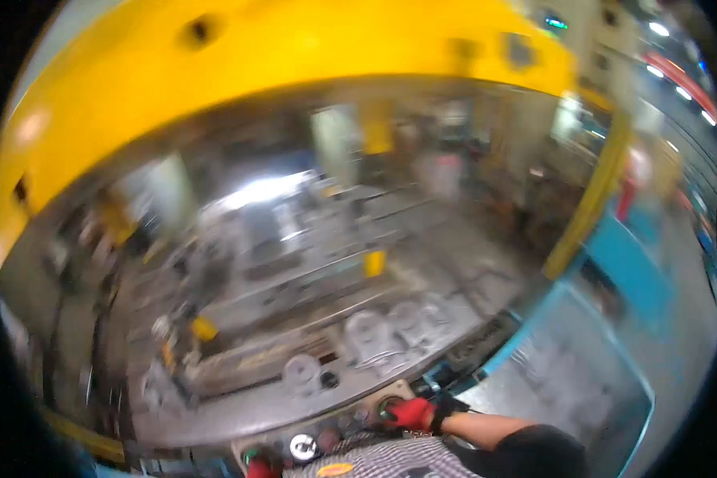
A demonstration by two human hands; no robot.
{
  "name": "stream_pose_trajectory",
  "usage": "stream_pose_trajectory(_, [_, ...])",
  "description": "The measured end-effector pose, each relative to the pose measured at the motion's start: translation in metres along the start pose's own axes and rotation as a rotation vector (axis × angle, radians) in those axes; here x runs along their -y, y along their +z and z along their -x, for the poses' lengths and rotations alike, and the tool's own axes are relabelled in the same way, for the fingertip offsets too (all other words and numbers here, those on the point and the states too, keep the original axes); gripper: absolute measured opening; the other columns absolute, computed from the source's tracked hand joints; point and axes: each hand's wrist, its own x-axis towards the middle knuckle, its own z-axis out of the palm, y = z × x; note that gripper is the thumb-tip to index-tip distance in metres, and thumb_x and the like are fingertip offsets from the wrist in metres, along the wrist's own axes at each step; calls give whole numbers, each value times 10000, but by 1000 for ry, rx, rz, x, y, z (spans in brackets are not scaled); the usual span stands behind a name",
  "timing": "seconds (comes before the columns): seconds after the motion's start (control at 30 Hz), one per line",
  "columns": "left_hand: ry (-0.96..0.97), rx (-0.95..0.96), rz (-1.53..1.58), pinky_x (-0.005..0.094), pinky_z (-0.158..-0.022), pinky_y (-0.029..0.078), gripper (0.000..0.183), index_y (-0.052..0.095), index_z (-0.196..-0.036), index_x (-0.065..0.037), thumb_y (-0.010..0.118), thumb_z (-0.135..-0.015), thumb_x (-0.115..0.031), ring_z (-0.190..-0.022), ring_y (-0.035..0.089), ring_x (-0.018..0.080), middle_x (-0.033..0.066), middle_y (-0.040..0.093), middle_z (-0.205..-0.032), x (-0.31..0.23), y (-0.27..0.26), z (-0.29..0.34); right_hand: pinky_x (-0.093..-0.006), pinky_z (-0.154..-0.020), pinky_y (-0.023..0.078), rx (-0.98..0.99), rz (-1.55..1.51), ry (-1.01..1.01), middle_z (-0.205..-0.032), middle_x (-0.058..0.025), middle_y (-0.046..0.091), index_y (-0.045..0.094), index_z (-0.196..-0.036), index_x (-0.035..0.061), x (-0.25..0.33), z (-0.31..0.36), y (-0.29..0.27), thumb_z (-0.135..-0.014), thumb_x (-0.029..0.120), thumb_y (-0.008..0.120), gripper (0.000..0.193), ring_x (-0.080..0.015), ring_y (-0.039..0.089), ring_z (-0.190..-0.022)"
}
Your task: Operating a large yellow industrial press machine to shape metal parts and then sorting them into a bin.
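My right hand (411, 414), in a red glove with a black wrist band, lies at a round dark green button (387, 406) on the right end of a control panel (347, 415). Its fingers are blurred. My left hand (263, 468), also red-gloved, is mostly cut off by the lower edge. It sits beside a green button (251, 456) at the panel's left end. Between the hands are a round black-and-white control (303, 447) and a reddish button (328, 438). I can make out no object held in either hand.
Ahead stands a large press with a yellow upper beam (311, 48) over a grey metal bed (239, 422). Several round metal pieces (368, 331) rest along the bed's front. To the right is a blue-edged metal tray (562, 374); a blurred person (636, 171) is farther off.
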Motion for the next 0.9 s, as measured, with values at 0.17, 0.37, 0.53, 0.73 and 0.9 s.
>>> stream_pose_trajectory(0.17, [88, -128, -29, 428, -793, 441, 505, 543, -1010, -63, 545, -709, -467, -932, 539, 343, 184, 564, -993, -56, -1, -21, -404, -637, 490, 20, 226, -51, -813, -180, 595, 554, -881, 36, -66, 16, 94, -776, 178, 450, 204, -312, 599, -723])
stream_pose_trajectory(0.37, [117, -159, -58, 430, -790, 437, 523, 537, -985, -53, 586, -681, -477, -935, 534, 352, 186, 556, -994, -60, 9, -20, -410, -630, 480, 100, 281, 53, -913, -137, 555, 561, -907, 68, -58, 10, 88, -704, 280, 529, 296, -291, 590, -750])
stream_pose_trajectory(0.53, [122, -203, -55, 431, -787, 434, 541, 531, -963, -45, 620, -659, -484, -938, 529, 359, 187, 549, -996, 9, 30, -10, -363, -643, 468, -35, 211, -270, -781, -113, 594, 600, -744, 75, -107, 9, 130, -721, 243, 514, 190, -275, 574, -751])
stream_pose_trajectory(0.73, [-110, -11, -167, 405, -920, 372, 782, 413, -1208, -27, 549, -670, -579, -1132, 417, 344, 224, 335, -1288, -12, 17, 24, -427, -714, 472, 73, 259, 45, -1159, -156, 484, 551, -1004, 102, -54, 32, 58, -804, 484, 425, 449, -313, 572, -883])
stream_pose_trajectory(0.9, [-96, -10, -189, 415, -942, 349, 695, 375, -1233, -32, 508, -728, -491, -1164, 384, 352, 237, 303, -1312, -3, 12, 44, -439, -648, 477, 94, 216, -11, -1083, -167, 514, 536, -1004, 85, -46, 28, 53, -804, 464, 444, 438, -329, 581, -821])
